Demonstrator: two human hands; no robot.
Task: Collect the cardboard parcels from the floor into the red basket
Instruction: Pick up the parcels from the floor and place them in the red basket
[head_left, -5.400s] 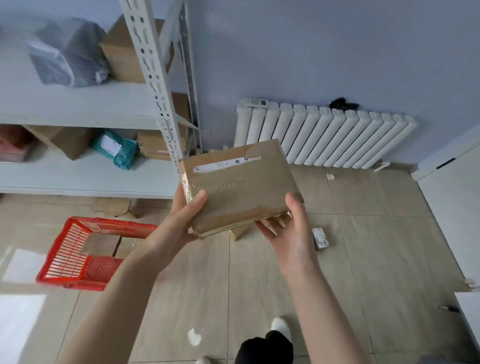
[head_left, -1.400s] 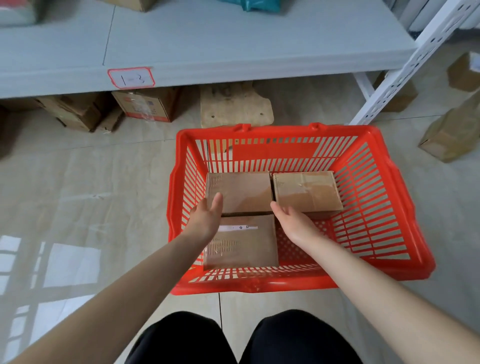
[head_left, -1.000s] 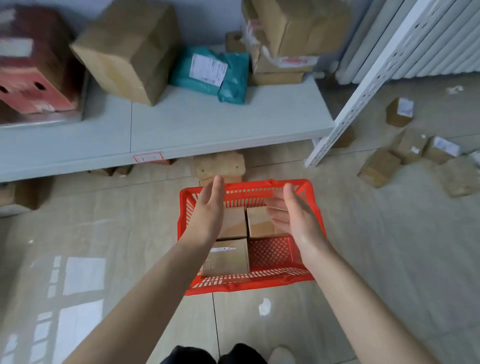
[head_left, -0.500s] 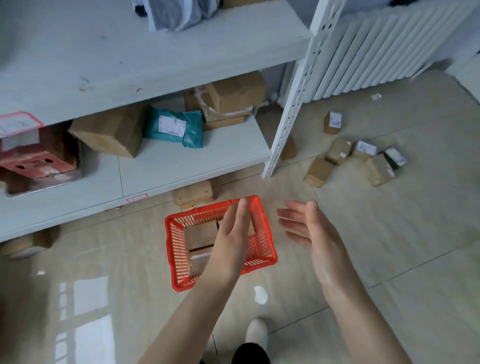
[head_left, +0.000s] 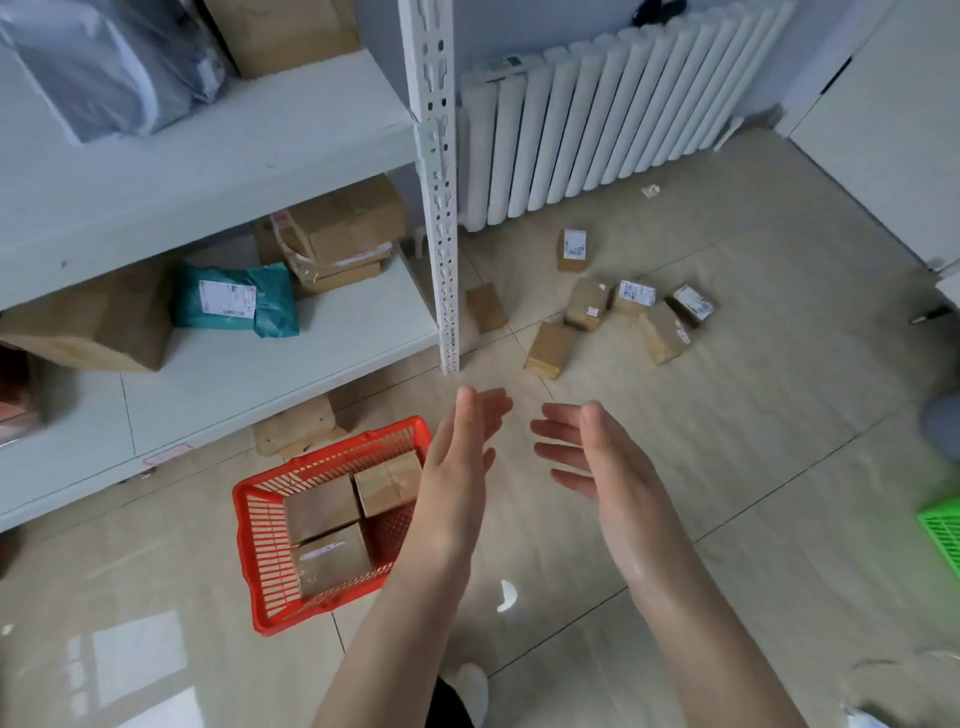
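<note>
The red basket (head_left: 248, 551) stands on the tiled floor at lower left, holding three flat cardboard parcels (head_left: 322, 508). Several small cardboard parcels (head_left: 587, 304) lie scattered on the floor further off, in front of the radiator; one (head_left: 485, 307) rests by the shelf post. My left hand (head_left: 457, 473) is raised above the basket's right edge, fingers apart and empty. My right hand (head_left: 597, 462) is held beside it, palm inward, open and empty. Both hands are well short of the scattered parcels.
A white metal shelf unit (head_left: 439, 208) with boxes and bagged parcels fills the left. A white radiator (head_left: 597, 119) lines the back wall. A green basket (head_left: 943, 530) shows at the right edge. A flat cardboard piece (head_left: 296, 428) lies under the shelf.
I set the flat parcel into the red basket, let go and rose. The view has swung right, and both empty hands have lifted away from the basket towards the scattered parcels.
</note>
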